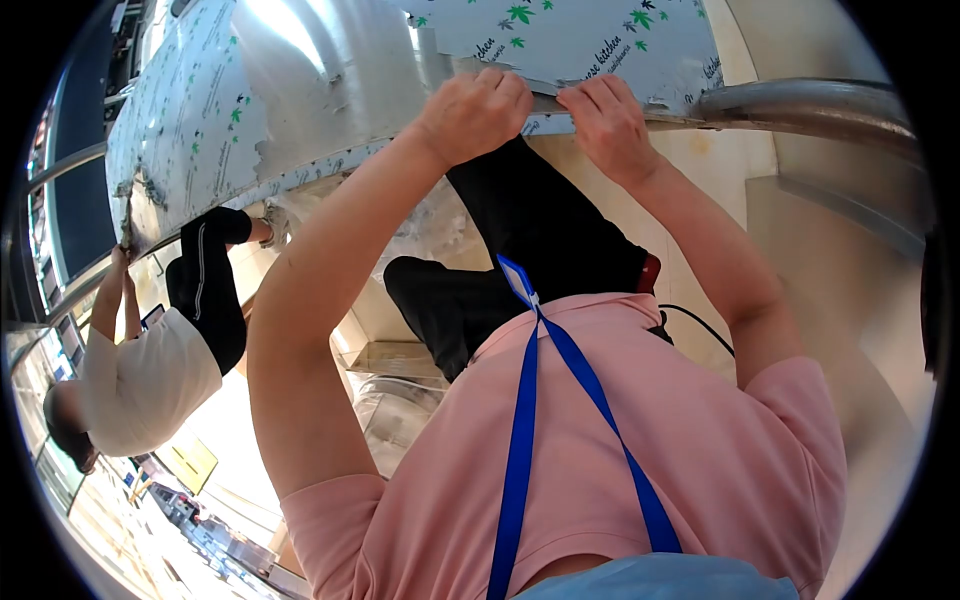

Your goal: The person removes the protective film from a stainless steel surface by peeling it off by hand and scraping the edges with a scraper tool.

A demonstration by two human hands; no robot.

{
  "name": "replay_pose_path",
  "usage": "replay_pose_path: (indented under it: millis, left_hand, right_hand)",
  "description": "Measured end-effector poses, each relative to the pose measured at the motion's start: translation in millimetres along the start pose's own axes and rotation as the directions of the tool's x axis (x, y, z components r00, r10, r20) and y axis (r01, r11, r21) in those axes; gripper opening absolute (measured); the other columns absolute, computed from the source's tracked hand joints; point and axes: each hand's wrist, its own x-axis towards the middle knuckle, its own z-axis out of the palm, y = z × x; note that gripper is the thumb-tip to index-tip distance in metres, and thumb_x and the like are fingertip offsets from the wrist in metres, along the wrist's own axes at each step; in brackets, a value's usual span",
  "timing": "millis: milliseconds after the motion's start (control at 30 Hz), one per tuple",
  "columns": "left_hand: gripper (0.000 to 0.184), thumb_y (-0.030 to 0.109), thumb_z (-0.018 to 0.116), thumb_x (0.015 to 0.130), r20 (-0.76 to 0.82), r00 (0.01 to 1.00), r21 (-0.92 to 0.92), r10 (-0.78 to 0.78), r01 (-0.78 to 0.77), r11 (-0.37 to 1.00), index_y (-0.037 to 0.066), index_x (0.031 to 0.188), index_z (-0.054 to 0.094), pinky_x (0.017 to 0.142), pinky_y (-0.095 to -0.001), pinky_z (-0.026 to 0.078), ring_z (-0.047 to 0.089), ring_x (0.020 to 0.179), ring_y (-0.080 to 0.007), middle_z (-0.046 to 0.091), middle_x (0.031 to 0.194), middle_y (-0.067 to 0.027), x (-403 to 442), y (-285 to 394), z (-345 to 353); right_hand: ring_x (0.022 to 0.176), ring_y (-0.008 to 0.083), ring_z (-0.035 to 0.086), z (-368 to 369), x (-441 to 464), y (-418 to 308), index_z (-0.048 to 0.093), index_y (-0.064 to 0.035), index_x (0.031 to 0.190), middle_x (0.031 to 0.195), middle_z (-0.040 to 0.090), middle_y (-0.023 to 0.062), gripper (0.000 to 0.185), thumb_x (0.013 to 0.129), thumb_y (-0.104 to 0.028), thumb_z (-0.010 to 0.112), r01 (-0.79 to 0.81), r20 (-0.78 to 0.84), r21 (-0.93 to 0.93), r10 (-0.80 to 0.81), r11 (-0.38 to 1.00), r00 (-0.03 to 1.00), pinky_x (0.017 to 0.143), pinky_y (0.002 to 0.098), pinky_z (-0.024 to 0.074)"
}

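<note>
A metal sheet's protective film (pixel 600 30), pale blue with printed words and green leaves, covers much of a large panel. Part of the panel is bare, shiny metal (pixel 350 75). My left hand (pixel 477 115) is closed at the panel's near edge, its fingertips pinching the torn edge of the film. Just to its right, my right hand (pixel 607 125) also pinches the film edge, a small gap between the two hands. A strip of film or its edge stretches between my fingers.
At the left, another person (pixel 150 380) in a white top holds the panel's far left edge with both hands. A metal tube (pixel 810 105) runs off to the right. Clear crumpled plastic (pixel 430 230) lies below the panel. A blue lanyard hangs on my chest.
</note>
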Motion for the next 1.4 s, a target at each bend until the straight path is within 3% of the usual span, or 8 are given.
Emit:
replay_pose_path:
  millis: [33, 733, 1033, 1100, 1133, 1333, 1400]
  left_hand:
    - [0.015, 0.014, 0.057, 0.072, 0.04, 0.999, 0.008, -0.007, 0.007, 1.0, 0.007, 0.084, 0.062, 0.058, -0.0236, 0.05, 0.058, 0.071, -0.0126, 0.054, 0.078, 0.0005, -0.3, 1.0, -1.0]
    - [0.013, 0.014, 0.057, 0.072, 0.047, 0.996, 0.039, 0.082, -0.084, 0.996, 0.007, 0.081, 0.063, 0.055, -0.0221, 0.047, 0.056, 0.07, -0.0118, 0.054, 0.078, 0.0005, 4.2, -7.4, 0.8]
    - [0.017, 0.016, 0.058, 0.072, 0.07, 0.981, -0.038, 0.182, -0.18, 0.983, 0.005, 0.085, 0.062, 0.053, -0.0225, 0.046, 0.054, 0.069, -0.0123, 0.052, 0.077, -0.0002, 8.6, -24.9, -0.9]
    - [0.006, 0.017, 0.058, 0.07, -0.005, 0.98, -0.037, 0.199, -0.199, 0.979, 0.011, 0.068, 0.057, 0.051, -0.0231, 0.046, 0.053, 0.063, -0.0128, 0.049, 0.069, -0.0001, 12.8, -28.5, 0.1]
    - [0.01, 0.017, 0.058, 0.069, -0.042, 0.977, -0.034, 0.211, -0.212, 0.977, 0.013, 0.06, 0.054, 0.05, -0.0234, 0.045, 0.052, 0.061, -0.013, 0.048, 0.065, -0.0001, 14.1, -29.5, 0.8]
    - [0.01, 0.017, 0.058, 0.069, -0.086, 0.977, -0.038, 0.197, -0.201, 0.979, 0.013, 0.061, 0.054, 0.05, -0.0233, 0.045, 0.052, 0.063, -0.0125, 0.048, 0.068, 0.0004, 12.5, -32.5, 7.1]
    - [0.01, 0.015, 0.058, 0.072, 0.027, 0.984, -0.057, 0.175, -0.174, 0.983, 0.007, 0.078, 0.059, 0.054, -0.024, 0.047, 0.054, 0.068, -0.0136, 0.051, 0.075, -0.0009, 11.1, -31.5, 2.7]
  right_hand:
    - [0.079, 0.0247, 0.056, -0.5, -0.2, 0.3, 0.061, -0.0055, 0.083, 0.079, 0.055, 0.0069, 0.015, 0.069, -0.005, 0.059, 0.0, 0.004, 0.003, 0.0, 1.0, 1.0, 0.073, 0.034, 0.0479]
    - [0.08, 0.0251, 0.056, -1.2, 2.7, -4.4, 0.064, -0.0031, 0.083, 0.079, 0.055, 0.0072, 0.017, 0.067, -0.005, 0.058, -0.048, 0.003, 0.021, 0.048, 0.999, 0.999, 0.072, 0.0336, 0.0478]
    - [0.08, 0.0246, 0.056, 1.3, 7.8, -10.0, 0.062, -0.0029, 0.084, 0.079, 0.054, 0.0068, 0.016, 0.068, -0.007, 0.057, -0.092, 0.009, 0.026, 0.091, 0.995, 0.996, 0.073, 0.0334, 0.0472]
    - [0.08, 0.0241, 0.056, 1.0, 10.1, -9.6, 0.062, -0.0031, 0.083, 0.078, 0.054, 0.0065, 0.016, 0.068, -0.007, 0.058, -0.099, 0.007, 0.021, 0.099, 0.995, 0.995, 0.073, 0.0334, 0.0471]
    - [0.079, 0.0239, 0.055, 1.6, 9.5, -10.0, 0.062, -0.0032, 0.083, 0.078, 0.054, 0.0064, 0.016, 0.068, -0.007, 0.058, -0.102, 0.001, 0.016, 0.102, 0.995, 0.995, 0.073, 0.0334, 0.0471]
    - [0.078, 0.0232, 0.055, 1.3, 13.4, -10.7, 0.061, -0.004, 0.082, 0.077, 0.053, 0.006, 0.015, 0.068, -0.006, 0.057, -0.11, 0.0, 0.008, 0.11, 0.994, 0.994, 0.072, 0.0326, 0.047]
    - [0.076, 0.0236, 0.055, 1.2, 13.0, -10.3, 0.062, -0.0039, 0.082, 0.076, 0.053, 0.0063, 0.014, 0.067, -0.003, 0.059, -0.109, -0.019, 0.012, 0.109, 0.994, 0.994, 0.07, 0.0324, 0.0471]
